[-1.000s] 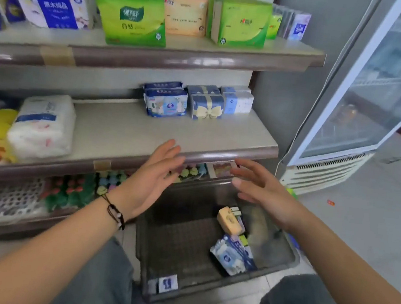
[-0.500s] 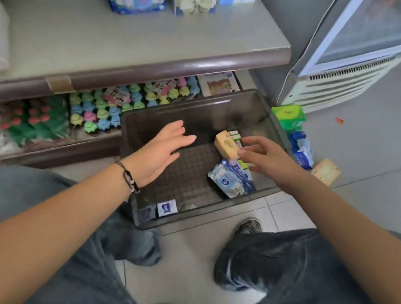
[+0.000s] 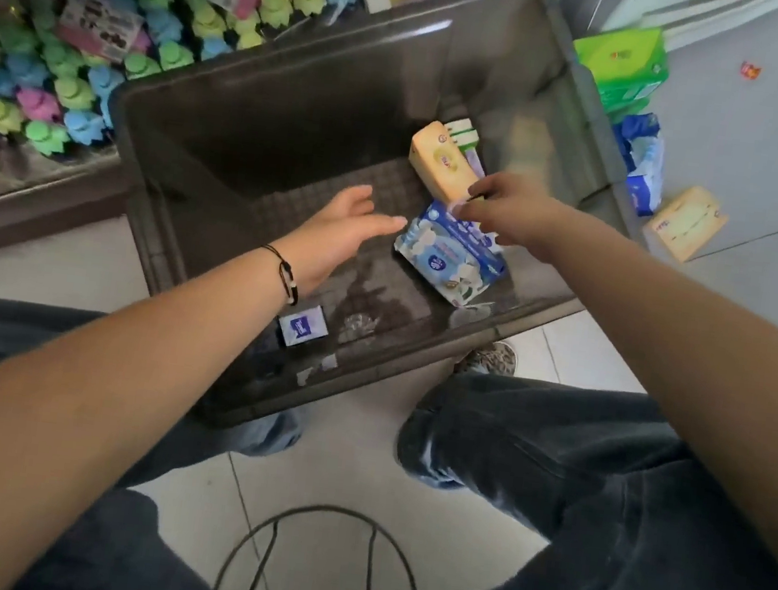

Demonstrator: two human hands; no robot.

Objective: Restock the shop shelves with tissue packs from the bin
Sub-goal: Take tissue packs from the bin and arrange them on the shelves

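A dark grey bin [image 3: 356, 70] stands on the floor between my knees. Inside lie a blue-and-white tissue pack [image 3: 449, 263], a yellow tissue pack [image 3: 438, 158] leaning on a green-and-white pack [image 3: 463, 132], and a small purple pack [image 3: 302, 326] at the near left corner. My right hand [image 3: 515, 212] is down in the bin, fingers curled on the blue-and-white pack's far edge where it meets the yellow one. My left hand [image 3: 340, 239] is flat and open, its fingertips just short of that pack's left side.
The bottom shelf [image 3: 61, 73], packed with small coloured items, sits left of the bin. On the floor to the right lie a green tissue pack [image 3: 623, 63], a blue pack [image 3: 642, 169] and a tan pack [image 3: 685, 221]. A wire ring [image 3: 319, 565] is under me.
My view has tipped down from the shelves to the bin. Both hands have dropped into it; the right one came down onto the packs, the left one moved right toward the blue-and-white pack.
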